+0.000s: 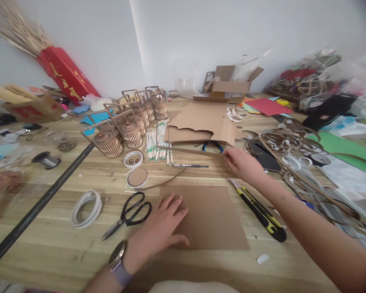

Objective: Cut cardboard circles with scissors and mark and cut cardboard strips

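Observation:
My left hand (166, 224) lies flat on a rectangular sheet of brown cardboard (213, 219), its fingers spread. A watch (118, 256) is on that wrist. Beyond the sheet, my right hand (239, 162) is closed, its fingertips pinched at the right end of a narrow cardboard strip (195, 152). The strip runs along the front of an opened cardboard box (201, 118) with a torn edge. A yellow and black utility knife (260, 211) lies right of the sheet, below my right forearm. Black-handled scissors (128, 213) rest left of my left hand. A pen (190, 165) lies before the strip.
Several small woven baskets (131, 134) stand at the back left, beside white-and-green paper-wrapped sticks (157, 142). A white tape roll (87, 208) lies left of the scissors. Tangled brown strips (280, 142) and a dark phone (265, 156) are at right. Another person's hand (4, 181) is at far left.

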Tool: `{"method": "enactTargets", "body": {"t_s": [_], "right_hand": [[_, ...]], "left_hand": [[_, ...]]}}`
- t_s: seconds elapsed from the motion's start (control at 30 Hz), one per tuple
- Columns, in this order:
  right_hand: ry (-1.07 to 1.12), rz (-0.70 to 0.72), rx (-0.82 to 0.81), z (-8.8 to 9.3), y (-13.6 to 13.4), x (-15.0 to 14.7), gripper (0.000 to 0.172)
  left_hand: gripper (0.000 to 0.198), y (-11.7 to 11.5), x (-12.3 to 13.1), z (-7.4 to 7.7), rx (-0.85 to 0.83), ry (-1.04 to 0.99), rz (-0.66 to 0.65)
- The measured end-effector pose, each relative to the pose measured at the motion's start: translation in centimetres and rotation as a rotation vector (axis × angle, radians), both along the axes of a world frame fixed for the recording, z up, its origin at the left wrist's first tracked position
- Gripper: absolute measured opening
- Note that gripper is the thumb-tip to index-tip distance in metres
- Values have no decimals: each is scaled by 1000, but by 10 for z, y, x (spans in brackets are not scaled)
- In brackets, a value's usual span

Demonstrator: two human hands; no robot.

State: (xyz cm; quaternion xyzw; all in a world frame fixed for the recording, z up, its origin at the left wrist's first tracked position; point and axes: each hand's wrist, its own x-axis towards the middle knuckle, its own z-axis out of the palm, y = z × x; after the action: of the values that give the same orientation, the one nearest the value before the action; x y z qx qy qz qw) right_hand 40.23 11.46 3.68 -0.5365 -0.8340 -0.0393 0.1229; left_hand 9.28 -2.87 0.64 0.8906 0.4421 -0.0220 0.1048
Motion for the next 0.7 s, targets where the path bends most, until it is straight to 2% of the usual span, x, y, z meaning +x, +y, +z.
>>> {"method": "enactTargets", "body": {"t_s": [0.03,0.1,0.13,0.2,0.33,0.43,0.5,0.57,0.6,0.67,0.7], "right_hand": [[31,-22,18,5,-4,3,29],[127,-42,5,13,-17,10,30],[186,-36,-32,16,-25,13,31],[300,7,-163,18,-44,19,32],[417,117,-451,10,-79,26,39],[380,205,-631,-4,-102,23,40],[332,272,-678,-14,-117,18,40],[261,315,-632,-25,-131,13,45],[215,323,-586,-30,-137,12,54],[130,324,-498,-40,-148,12,68],[103,328,-468,-44,-150,14,70]], "left_hand": [[59,6,-4,2,66,23,35],[42,20,-13,7,229,104,206],[34,27,-18,8,288,148,289],[19,42,-28,9,300,172,357],[23,70,-48,9,299,150,417],[28,81,-66,18,344,128,509],[43,77,-73,28,403,120,594],[47,58,-70,32,459,52,645],[45,43,-64,31,465,-21,586],[41,8,-47,21,366,-100,303],[47,-9,-39,13,302,-98,154]]}}
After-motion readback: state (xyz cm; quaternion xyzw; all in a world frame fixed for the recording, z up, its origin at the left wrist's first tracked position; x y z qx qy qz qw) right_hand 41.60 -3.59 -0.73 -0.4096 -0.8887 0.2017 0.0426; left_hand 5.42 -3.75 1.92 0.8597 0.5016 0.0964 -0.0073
